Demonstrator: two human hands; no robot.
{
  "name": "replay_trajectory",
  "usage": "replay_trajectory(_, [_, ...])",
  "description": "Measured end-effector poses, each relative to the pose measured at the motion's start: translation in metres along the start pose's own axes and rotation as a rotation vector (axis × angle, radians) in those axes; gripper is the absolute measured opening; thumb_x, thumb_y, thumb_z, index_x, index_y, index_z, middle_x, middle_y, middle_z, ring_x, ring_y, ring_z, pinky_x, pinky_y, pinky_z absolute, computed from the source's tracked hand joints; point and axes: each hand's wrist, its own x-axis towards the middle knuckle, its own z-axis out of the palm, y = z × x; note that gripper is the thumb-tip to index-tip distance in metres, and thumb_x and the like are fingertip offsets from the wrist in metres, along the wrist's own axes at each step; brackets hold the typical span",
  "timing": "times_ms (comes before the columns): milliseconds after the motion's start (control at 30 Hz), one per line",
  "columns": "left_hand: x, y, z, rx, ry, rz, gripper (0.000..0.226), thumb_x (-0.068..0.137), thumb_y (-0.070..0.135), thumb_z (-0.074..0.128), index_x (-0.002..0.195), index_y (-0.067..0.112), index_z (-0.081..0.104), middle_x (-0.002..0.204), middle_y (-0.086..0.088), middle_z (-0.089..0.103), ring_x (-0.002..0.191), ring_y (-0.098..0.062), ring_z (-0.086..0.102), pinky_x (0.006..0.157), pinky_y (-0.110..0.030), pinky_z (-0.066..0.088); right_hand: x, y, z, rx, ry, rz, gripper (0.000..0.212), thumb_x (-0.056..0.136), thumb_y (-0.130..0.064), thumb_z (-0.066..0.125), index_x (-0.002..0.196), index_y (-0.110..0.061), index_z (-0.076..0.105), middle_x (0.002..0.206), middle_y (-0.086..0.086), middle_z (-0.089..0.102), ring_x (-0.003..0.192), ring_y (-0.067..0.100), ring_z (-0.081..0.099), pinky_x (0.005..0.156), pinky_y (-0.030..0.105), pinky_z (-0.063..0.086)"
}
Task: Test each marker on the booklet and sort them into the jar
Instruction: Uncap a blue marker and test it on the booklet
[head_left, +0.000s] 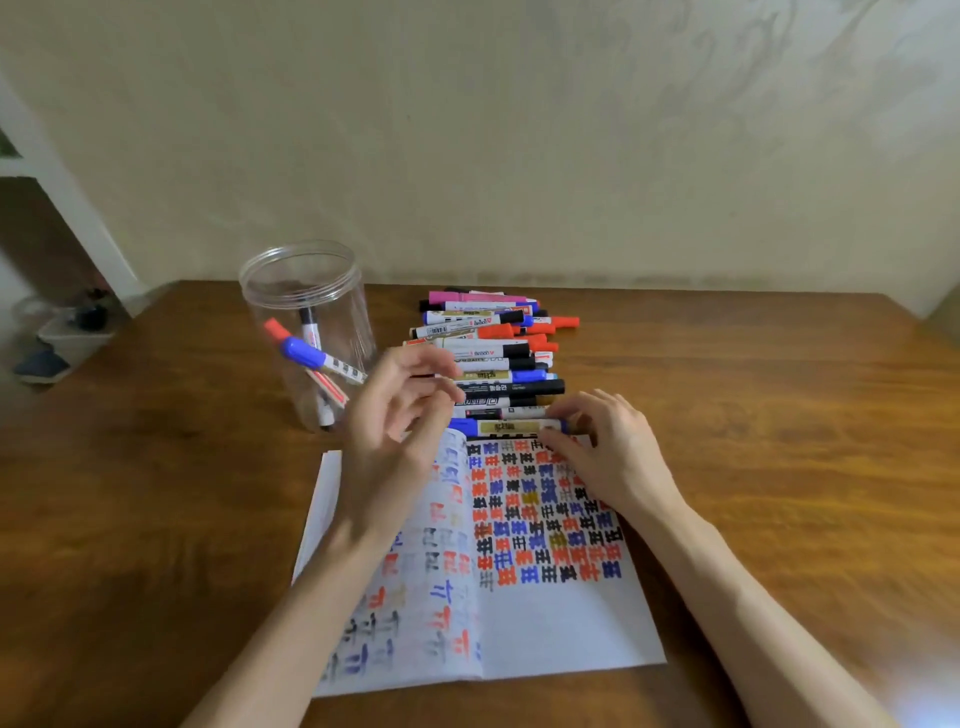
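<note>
An open booklet (563, 626) lies on the wooden table, its pages covered with blue, red and black test marks. A blue-capped marker (506, 427) lies across the booklet's top edge. My right hand (610, 454) pinches its right end with the fingertips. My left hand (395, 415) hovers just left of the marker's blue cap, fingers loosely curled and holding nothing. A row of several markers (488, 345) lies behind the booklet. The clear plastic jar (306, 283) stands to the left with a blue, a red and a black marker inside.
The brown table (753, 415) ends at a beige wall at the back. Past the table's left edge, on the floor, stand a small tray and some dark items (78, 332).
</note>
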Motion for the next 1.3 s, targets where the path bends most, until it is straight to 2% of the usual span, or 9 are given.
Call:
replay_trajectory(133, [-0.001, -0.018, 0.003, 0.055, -0.170, -0.179, 0.021, 0.099, 0.007, 0.067, 0.116, 0.018, 0.066, 0.113, 0.003, 0.072, 0.111, -0.018, 0.069, 0.096, -0.027, 0.056, 0.001, 0.001, 0.000, 0.002, -0.004, 0.002, 0.018, 0.093, -0.033, 0.077, 0.107, -0.022, 0.075, 0.107, -0.007, 0.070, 0.098, 0.011, 0.057, 0.081, 0.029, 0.049])
replay_trajectory(300, [-0.003, -0.028, -0.004, 0.139, -0.154, -0.170, 0.022, 0.098, 0.011, 0.069, 0.118, 0.020, 0.066, 0.114, 0.014, 0.071, 0.114, -0.003, 0.065, 0.086, -0.009, 0.050, 0.001, -0.002, -0.008, 0.221, 0.000, 0.034, 0.017, 0.098, -0.032, 0.071, 0.113, -0.022, 0.070, 0.103, -0.011, 0.070, 0.090, 0.000, 0.067, 0.069, 0.014, 0.053])
replay_trajectory(433, [-0.003, -0.036, -0.006, 0.209, -0.128, -0.112, 0.027, 0.096, 0.010, 0.071, 0.120, 0.024, 0.067, 0.116, 0.018, 0.070, 0.115, -0.004, 0.064, 0.087, -0.015, 0.054, -0.003, -0.010, -0.021, 0.514, 0.067, 0.007, 0.020, 0.098, -0.025, 0.072, 0.112, -0.011, 0.070, 0.101, -0.002, 0.076, 0.089, 0.014, 0.074, 0.075, 0.029, 0.062])
replay_trajectory(633, [-0.001, -0.043, -0.010, 0.388, -0.136, -0.014, 0.041, 0.096, 0.027, 0.072, 0.135, 0.033, 0.061, 0.135, 0.017, 0.061, 0.122, -0.007, 0.056, 0.088, -0.011, 0.046, -0.014, -0.021, -0.036, 0.800, 0.050, 0.046, 0.017, 0.097, -0.021, 0.073, 0.107, -0.007, 0.072, 0.096, 0.003, 0.077, 0.080, 0.015, 0.072, 0.077, 0.026, 0.058])
replay_trajectory(767, [-0.005, -0.039, -0.008, 0.406, -0.183, -0.056, 0.034, 0.097, 0.037, 0.066, 0.131, 0.039, 0.064, 0.124, 0.027, 0.066, 0.111, 0.003, 0.061, 0.083, -0.006, 0.046, -0.016, -0.026, -0.035, 0.904, 0.040, 0.086, 0.022, 0.098, -0.025, 0.071, 0.110, -0.007, 0.073, 0.088, 0.004, 0.075, 0.078, 0.018, 0.068, 0.080, 0.029, 0.056])
replay_trajectory(867, [-0.008, -0.037, -0.006, 0.407, -0.211, -0.065, 0.033, 0.095, 0.041, 0.063, 0.128, 0.038, 0.064, 0.119, 0.022, 0.070, 0.109, 0.005, 0.063, 0.080, -0.007, 0.050, -0.018, -0.030, -0.037, 1.020, 0.007, 0.161, 0.026, 0.096, -0.032, 0.071, 0.112, -0.013, 0.075, 0.083, 0.006, 0.072, 0.079, 0.019, 0.066, 0.084, 0.033, 0.056])
replay_trajectory(1033, [-0.011, -0.033, -0.001, 0.390, -0.296, 0.014, 0.038, 0.092, 0.037, 0.065, 0.128, 0.026, 0.069, 0.119, 0.017, 0.072, 0.111, -0.003, 0.066, 0.085, -0.017, 0.055, -0.026, -0.043, -0.025, 0.907, -0.168, 0.094, 0.022, 0.092, -0.032, 0.075, 0.100, -0.012, 0.077, 0.080, 0.009, 0.074, 0.072, 0.023, 0.068, 0.069, 0.033, 0.057])
replay_trajectory(1167, [-0.015, -0.033, -0.001, 0.426, -0.331, 0.065, 0.045, 0.088, 0.042, 0.067, 0.128, 0.022, 0.069, 0.119, 0.017, 0.070, 0.116, 0.001, 0.063, 0.091, -0.013, 0.053, -0.029, -0.049, -0.022, 0.889, -0.144, 0.043, 0.021, 0.097, -0.027, 0.073, 0.096, -0.007, 0.077, 0.079, 0.012, 0.075, 0.067, 0.026, 0.070, 0.060, 0.032, 0.056])
replay_trajectory(1300, [-0.018, -0.035, 0.000, 0.509, -0.357, 0.142, 0.041, 0.098, 0.043, 0.058, 0.128, 0.018, 0.069, 0.110, 0.010, 0.073, 0.102, -0.005, 0.068, 0.081, -0.020, 0.056, -0.031, -0.050, -0.023, 0.900, -0.121, 0.052, 0.029, 0.100, -0.028, 0.070, 0.084, -0.005, 0.076, 0.072, 0.013, 0.072, 0.063, 0.026, 0.067, 0.061, 0.035, 0.054])
